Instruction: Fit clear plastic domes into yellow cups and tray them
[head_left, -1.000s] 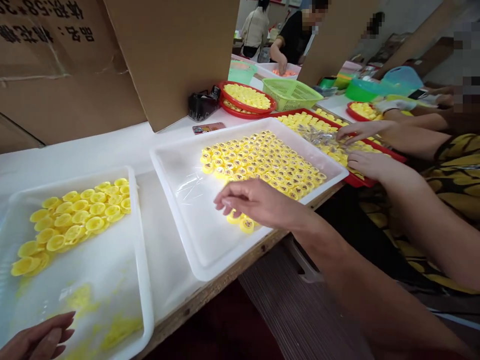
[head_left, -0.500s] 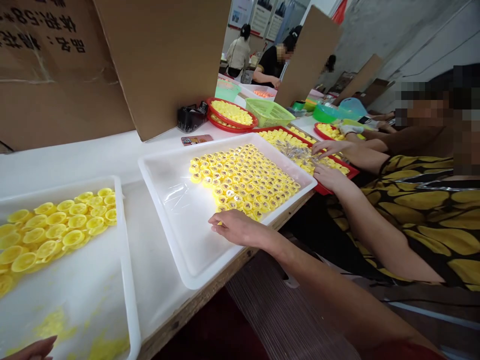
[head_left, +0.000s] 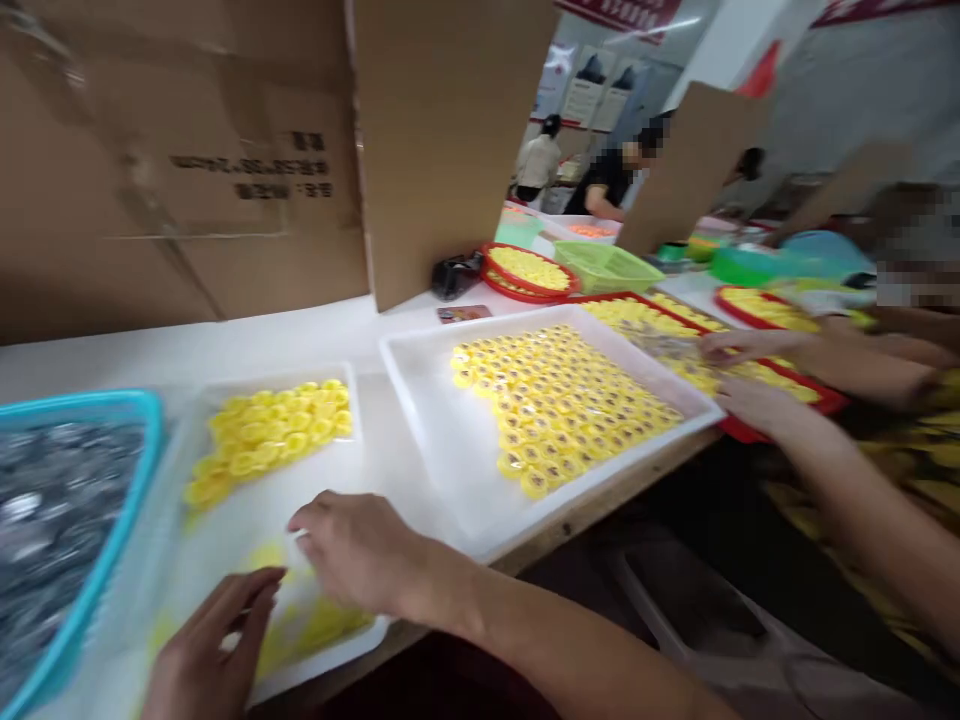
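Observation:
My right hand (head_left: 360, 550) hovers over the near part of the left white tray (head_left: 225, 540), knuckles up and fingers curled down; what is under them is hidden. My left hand (head_left: 206, 645) lies at that tray's near edge with its fingers stretched out, holding nothing. Loose yellow caps (head_left: 270, 435) are heaped at the tray's far end, and blurred yellow shapes (head_left: 322, 620) lie near my hands. To the right, a second white tray (head_left: 442, 440) holds rows of yellow caps (head_left: 562, 400).
A blue basket (head_left: 142, 440) of grey shiny pieces stands at the far left. Cardboard boxes (head_left: 225, 170) wall the back of the table. A co-worker's hands (head_left: 750, 375) work over a red tray (head_left: 780, 420) on the right. Red and green baskets sit farther back.
My right hand left the right tray and swung left to the near corner of the left tray. My left hand came up beside it. The view turned left, revealing the blue basket.

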